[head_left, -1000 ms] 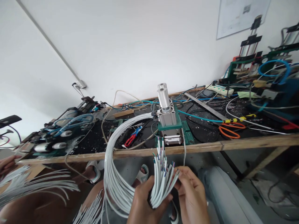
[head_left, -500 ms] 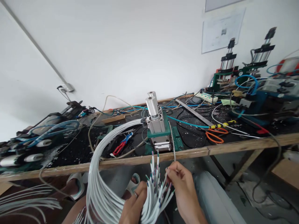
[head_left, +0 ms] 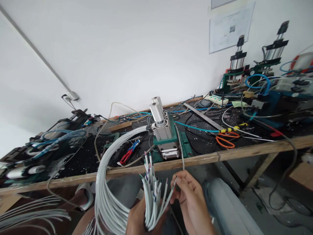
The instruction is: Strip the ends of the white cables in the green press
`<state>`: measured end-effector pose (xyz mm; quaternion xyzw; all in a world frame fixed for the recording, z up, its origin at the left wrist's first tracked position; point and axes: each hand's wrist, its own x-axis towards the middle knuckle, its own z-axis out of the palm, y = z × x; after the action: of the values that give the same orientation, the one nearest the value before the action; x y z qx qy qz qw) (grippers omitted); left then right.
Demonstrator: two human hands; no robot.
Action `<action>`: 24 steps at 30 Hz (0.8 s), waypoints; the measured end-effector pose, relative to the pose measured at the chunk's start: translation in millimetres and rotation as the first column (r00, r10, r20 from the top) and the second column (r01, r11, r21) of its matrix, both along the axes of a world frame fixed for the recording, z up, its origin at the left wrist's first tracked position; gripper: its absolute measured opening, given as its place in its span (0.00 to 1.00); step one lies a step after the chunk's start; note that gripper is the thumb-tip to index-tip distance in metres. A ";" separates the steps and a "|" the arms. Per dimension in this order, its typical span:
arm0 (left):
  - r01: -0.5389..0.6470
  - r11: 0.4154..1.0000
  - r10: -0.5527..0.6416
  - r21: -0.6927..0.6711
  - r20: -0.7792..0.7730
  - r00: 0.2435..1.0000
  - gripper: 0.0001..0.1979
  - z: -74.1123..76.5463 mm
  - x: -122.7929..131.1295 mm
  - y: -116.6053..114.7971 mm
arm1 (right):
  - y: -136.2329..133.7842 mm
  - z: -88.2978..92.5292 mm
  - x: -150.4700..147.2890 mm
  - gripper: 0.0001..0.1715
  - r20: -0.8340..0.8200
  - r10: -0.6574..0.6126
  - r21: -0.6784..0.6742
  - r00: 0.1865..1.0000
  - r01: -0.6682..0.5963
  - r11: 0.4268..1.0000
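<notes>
My left hand (head_left: 136,216) is closed around a thick bundle of white cables (head_left: 104,192) below the bench's front edge. The bundle loops up to the left, and its stripped ends with small coloured wires fan upward beside my fingers. At the right of these ends, my right hand (head_left: 189,199) pinches the tip of one cable (head_left: 170,193) between thumb and forefinger. Just beyond my hands stands a small pneumatic press (head_left: 162,132) with a silver cylinder and green base. The far end of the cable loop reaches the press's left side.
Red-and-blue pliers (head_left: 129,152) lie left of the press on the black bench (head_left: 205,147). A steel ruler (head_left: 204,116), an orange cable loop (head_left: 227,140) and a power strip (head_left: 216,99) are to the right. More machines (head_left: 236,65) stand at both sides. More white cables (head_left: 36,213) hang lower left.
The fanned cable ends in my left hand have shifted left and tilted. My right hand stays near its place, now with one cable drawn apart from the bunch. The view has turned slightly.
</notes>
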<state>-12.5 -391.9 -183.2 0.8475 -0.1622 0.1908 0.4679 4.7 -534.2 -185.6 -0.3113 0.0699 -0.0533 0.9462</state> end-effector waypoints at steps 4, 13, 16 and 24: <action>0.018 0.999 -0.019 -0.026 -0.018 1.000 0.14 -3.3 1.0 0.6 | 5.0 -8.6 -0.8 0.17 0.005 0.028 0.086 1.000 -0.029 0.996; -0.003 1.000 0.003 0.002 -0.031 1.000 0.16 -4.3 -1.2 0.5 | 13.0 -14.2 -4.4 0.14 0.025 -0.012 0.126 1.000 0.009 0.992; -0.010 0.999 0.009 -0.033 -0.026 1.000 0.17 -0.7 -1.6 -2.2 | 10.9 -11.0 -4.3 0.15 0.024 0.016 0.114 1.000 -0.019 0.993; 0.007 0.999 -0.010 -0.047 -0.067 0.998 0.16 -2.2 -0.9 -1.6 | 9.1 -15.5 -5.1 0.12 0.008 0.027 0.142 1.000 -0.028 0.990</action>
<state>-13.4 -393.4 -185.4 0.8418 -0.1453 0.1638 0.4934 -0.5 -525.1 -201.1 -0.2439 0.0662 -0.0362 0.9669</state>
